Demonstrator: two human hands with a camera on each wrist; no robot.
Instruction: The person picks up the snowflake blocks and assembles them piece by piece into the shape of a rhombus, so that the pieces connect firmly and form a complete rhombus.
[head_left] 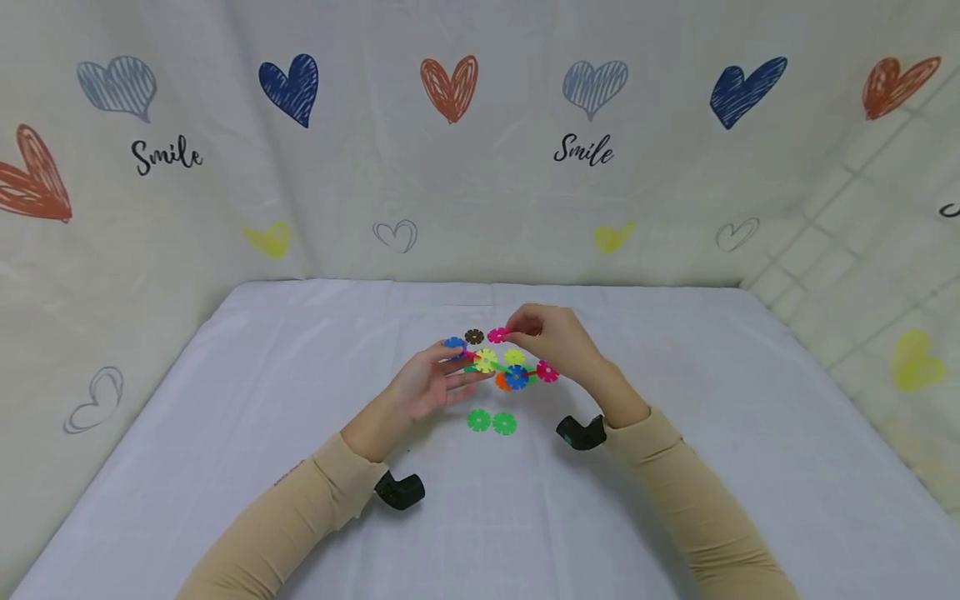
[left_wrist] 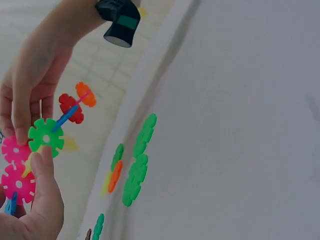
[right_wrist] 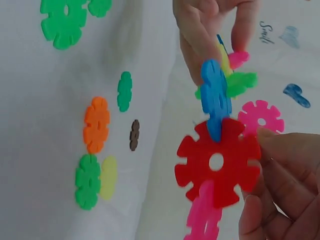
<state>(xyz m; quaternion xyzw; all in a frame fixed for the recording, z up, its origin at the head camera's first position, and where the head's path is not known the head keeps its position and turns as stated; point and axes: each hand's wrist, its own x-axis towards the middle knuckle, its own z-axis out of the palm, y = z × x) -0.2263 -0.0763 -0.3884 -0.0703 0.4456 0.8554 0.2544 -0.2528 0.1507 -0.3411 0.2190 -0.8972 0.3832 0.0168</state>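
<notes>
A pale cloth backdrop [head_left: 495, 192] spans the far side and both flanks, printed with red, blue, yellow and grey hearts and the word "Smile". In front of it spreads the tabletop [head_left: 247, 367] under a white cloth. Two beige sleeves [head_left: 697, 500] reach in from the near edge, with a black device [head_left: 581, 432] worn at each wrist.

The left hand [head_left: 431, 383] is clamped with thumb and fingers on a chain of flower discs, its lower fingers extended beneath. The right hand [head_left: 558, 337] pinches a pink flower disc [head_left: 497, 335] between thumb and fingertips.

The chain of flower discs [head_left: 516, 377] hangs above the tabletop between the hands, its notched pieces slotted crosswise; blue, pink, yellow, green and red ones show along it. The pinched pink piece is just beside the chain, apart from it in the head view.

Single pieces lie on the cloth. Two green discs [head_left: 505, 423] sit side by side nearest the person. Farther off are an orange disc [right_wrist: 96, 125], a yellow disc [right_wrist: 108, 177] touching or overlapping another green, and a dark brown disc [right_wrist: 134, 135] near one more green.
</notes>
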